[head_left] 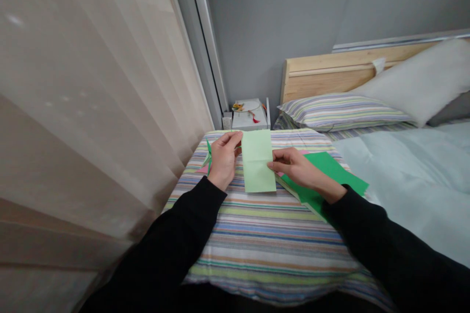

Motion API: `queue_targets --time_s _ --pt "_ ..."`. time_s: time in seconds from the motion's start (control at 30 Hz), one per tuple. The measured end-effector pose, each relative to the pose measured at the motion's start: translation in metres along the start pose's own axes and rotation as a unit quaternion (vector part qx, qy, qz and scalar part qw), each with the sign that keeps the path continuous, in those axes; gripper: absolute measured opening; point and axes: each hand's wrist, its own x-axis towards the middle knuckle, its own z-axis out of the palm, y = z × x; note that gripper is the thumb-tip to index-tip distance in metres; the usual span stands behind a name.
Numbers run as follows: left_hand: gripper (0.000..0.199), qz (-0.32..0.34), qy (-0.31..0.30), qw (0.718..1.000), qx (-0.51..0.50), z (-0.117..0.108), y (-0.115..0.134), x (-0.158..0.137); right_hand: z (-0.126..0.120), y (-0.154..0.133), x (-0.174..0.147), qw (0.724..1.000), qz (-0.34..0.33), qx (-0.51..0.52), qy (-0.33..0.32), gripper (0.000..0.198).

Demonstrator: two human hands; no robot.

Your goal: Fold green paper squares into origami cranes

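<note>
pinching pale green paper (pixel 258 176) at opposite edges with both hands (pixel 223 156) (pixel 295 166); darker sheets (pixel 334 170) nearby, striped cloth (pixel 271 239) beneath

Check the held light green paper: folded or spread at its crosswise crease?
Light green paper: spread at the crease; both halves show between left hand and right hand. Doubled lengthwise or not: cannot tell.

Head-worn view — close, facing forward and down.

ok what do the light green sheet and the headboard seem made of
The light green sheet: apparently matte paper, given its thin, straight edges and the crease across it.
The headboard: probably wood or wood-look veneer, smooth, low sheen, judging by its pale tan colour.
</note>
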Motion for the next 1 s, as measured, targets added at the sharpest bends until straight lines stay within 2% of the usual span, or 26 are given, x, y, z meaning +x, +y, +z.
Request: queue_targets --time_s 0.17,0.33,0.67,0.87,1.0 --pt "0.024 0.024 -0.014 0.999 0.034 -0.0014 -0.0035 0.0011 0.0011 -0.0008 0.0000 1.000 0.002 0.013 0.016 0.025" --pt "0.027 -0.016 -0.062 0.997 0.039 -0.0010 -0.0046 -0.0013 0.0014 -0.0018 -0.0002 0.999 0.011 0.027 0.033 0.022" --pt "0.020 0.055 -0.021 0.998 0.029 -0.0021 -0.0069 0.0009 0.0004 -0.0045 -0.0009 1.000 -0.001 -0.016 -0.005 0.028" --pt "0.019 0.045 0.007 0.999 0.005 -0.0035 -0.0076 0.0048 0.0027 -0.0043 -0.0011 1.000 0.001 -0.028 -0.005 0.029" --pt "0.007 0.027 0.006 1.000 0.007 -0.0050 -0.0076 0.0062 0.0032 -0.0047 -0.0003 1.000 0.006 0.001 0.017 0.025"
